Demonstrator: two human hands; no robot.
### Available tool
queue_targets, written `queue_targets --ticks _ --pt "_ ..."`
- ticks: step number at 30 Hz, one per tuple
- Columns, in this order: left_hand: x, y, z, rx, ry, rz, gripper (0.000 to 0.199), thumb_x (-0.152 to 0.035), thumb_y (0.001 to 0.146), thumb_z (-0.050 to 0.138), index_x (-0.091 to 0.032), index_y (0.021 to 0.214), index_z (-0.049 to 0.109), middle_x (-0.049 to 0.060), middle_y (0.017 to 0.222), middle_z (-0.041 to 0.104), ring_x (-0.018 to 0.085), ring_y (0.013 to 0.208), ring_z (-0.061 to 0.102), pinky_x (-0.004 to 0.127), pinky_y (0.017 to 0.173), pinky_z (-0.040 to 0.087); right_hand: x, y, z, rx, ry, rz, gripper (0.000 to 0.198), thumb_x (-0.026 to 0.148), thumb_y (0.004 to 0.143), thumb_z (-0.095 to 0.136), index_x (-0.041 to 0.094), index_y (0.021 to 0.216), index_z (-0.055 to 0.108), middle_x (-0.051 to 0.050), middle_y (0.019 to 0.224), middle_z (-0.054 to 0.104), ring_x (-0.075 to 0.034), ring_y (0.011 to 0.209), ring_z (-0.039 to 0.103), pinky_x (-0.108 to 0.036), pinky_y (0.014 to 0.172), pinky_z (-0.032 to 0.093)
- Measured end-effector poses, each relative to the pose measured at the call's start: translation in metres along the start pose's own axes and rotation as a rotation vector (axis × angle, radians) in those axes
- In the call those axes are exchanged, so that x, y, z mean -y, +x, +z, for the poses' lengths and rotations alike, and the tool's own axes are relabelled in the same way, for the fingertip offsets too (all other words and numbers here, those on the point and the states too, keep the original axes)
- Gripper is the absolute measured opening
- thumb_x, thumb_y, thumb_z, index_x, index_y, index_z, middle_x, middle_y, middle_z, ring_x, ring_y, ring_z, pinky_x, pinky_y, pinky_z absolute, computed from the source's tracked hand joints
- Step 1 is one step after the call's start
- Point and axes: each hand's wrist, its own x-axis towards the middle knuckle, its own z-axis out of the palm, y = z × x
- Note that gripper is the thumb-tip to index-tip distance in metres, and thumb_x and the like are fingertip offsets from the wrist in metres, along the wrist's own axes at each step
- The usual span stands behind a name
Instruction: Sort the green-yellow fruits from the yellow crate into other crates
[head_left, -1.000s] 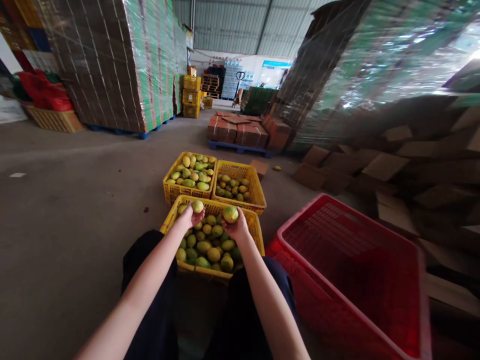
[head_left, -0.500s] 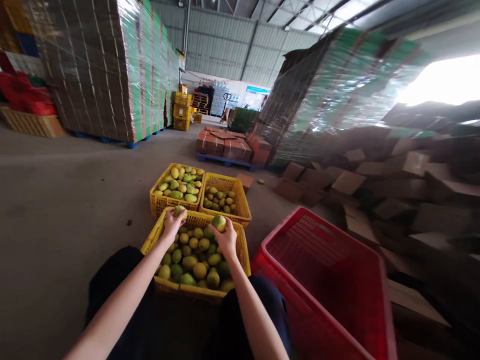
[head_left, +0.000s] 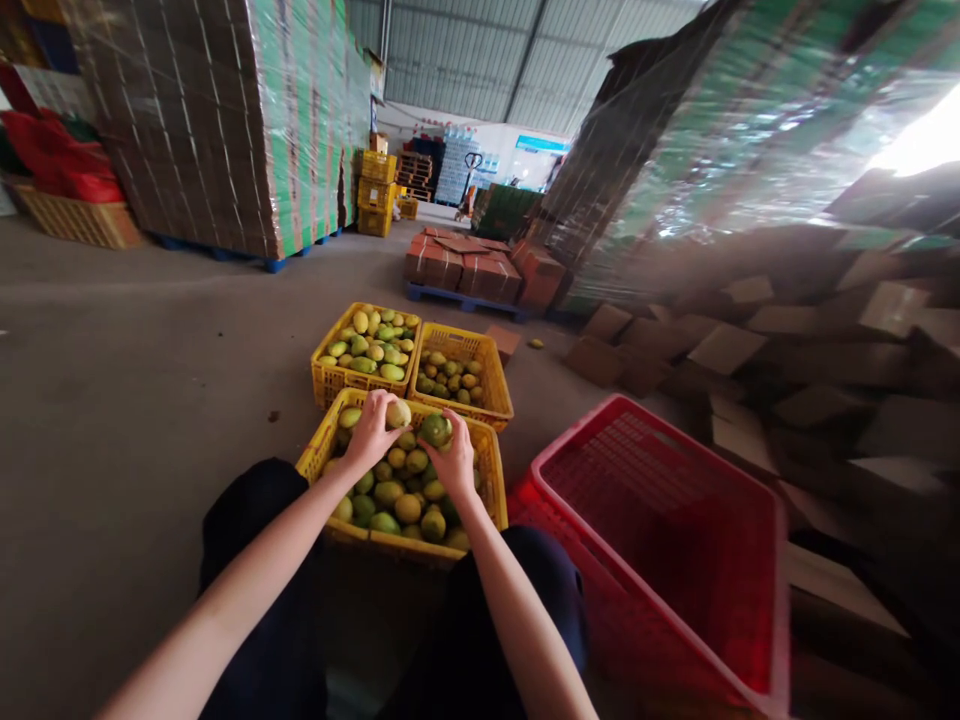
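Your left hand point(head_left: 370, 434) curls its fingers point(head_left: 381, 403) round a yellowish fruit point(head_left: 399, 413); your right hand point(head_left: 454, 456) grips a green fruit point(head_left: 435, 430) in bent fingers.

pale yellow fruit point(head_left: 398, 413), green fruit point(head_left: 433, 430), yellow crate point(head_left: 492, 470), red crate point(head_left: 622, 455)

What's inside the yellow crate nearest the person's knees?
Green and yellow fruit, piled loose in the crate. The left fingers, on a pale fruit, and the right fingers, on a green one, hide part of the pile. The crate's bottom and lower fruit are covered.
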Motion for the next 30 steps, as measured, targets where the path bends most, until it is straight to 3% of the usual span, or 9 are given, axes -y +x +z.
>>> queue_targets --ticks 5,13,19,24,27,30 --pt "-0.001 -0.002 0.005 0.110 0.026 0.020 0.039 -0.019 0.076 0.080 -0.024 0.107 0.057 0.009 0.112 0.056 0.027 0.112 0.059 0.042 0.102 0.046 0.003 0.002 0.000 -0.011 0.018 -0.001 0.050 0.020 0.063 0.082 0.028 0.108 0.062 -0.007 0.123 0.065 -0.029 0.124 0.056 -0.051 0.117 0.037" --pt "0.004 -0.001 0.008 0.164 0.054 0.040 0.040 -0.015 0.078 0.077 -0.023 0.111 0.056 0.009 0.114 0.054 0.027 0.113 0.057 0.042 0.103 0.046 0.002 0.005 0.002 0.072 -0.010 -0.043 0.044 0.021 0.068 0.078 0.028 0.108 0.062 -0.007 0.124 0.066 -0.029 0.128 0.052 -0.053 0.121 0.031" --pt "0.001 -0.001 0.006 0.170 -0.006 -0.021 0.044 -0.013 0.072 0.083 -0.023 0.110 0.063 0.008 0.115 0.052 0.026 0.110 0.059 0.041 0.104 0.046 0.006 0.006 0.002 0.088 0.030 -0.011 0.045 0.028 0.066 0.084 0.029 0.107 0.064 -0.008 0.125 0.063 -0.031 0.128 0.051 -0.054 0.121 0.031" --pt "-0.006 0.006 0.002 0.090 -0.186 -0.224 0.048 -0.022 0.058 0.095 -0.024 0.100 0.072 0.008 0.112 0.056 0.027 0.109 0.058 0.040 0.103 0.047 0.010 0.009 -0.001 0.042 0.042 0.055 0.047 0.027 0.057 0.089 0.029 0.100 0.071 -0.008 0.123 0.057 -0.031 0.121 0.053 -0.050 0.111 0.044" --pt "-0.009 0.013 -0.002 0.142 -0.426 -0.429 0.048 -0.023 0.056 0.095 -0.023 0.099 0.074 0.008 0.106 0.064 0.025 0.100 0.061 0.036 0.095 0.051 0.014 0.011 -0.004 0.037 0.177 0.174 0.057 0.023 0.050 0.092 0.028 0.102 0.071 -0.004 0.115 0.062 -0.025 0.108 0.060 -0.039 0.091 0.056" --pt "-0.010 0.018 -0.007 0.128 -0.651 -0.653 0.043 -0.019 0.059 0.091 -0.019 0.096 0.071 0.005 0.099 0.069 0.019 0.092 0.064 0.031 0.090 0.052 0.017 0.013 -0.007 0.034 0.368 0.328 0.058 0.016 0.045 0.092 0.026 0.096 0.067 0.003 0.098 0.069 -0.017 0.088 0.065 -0.027 0.074 0.055"
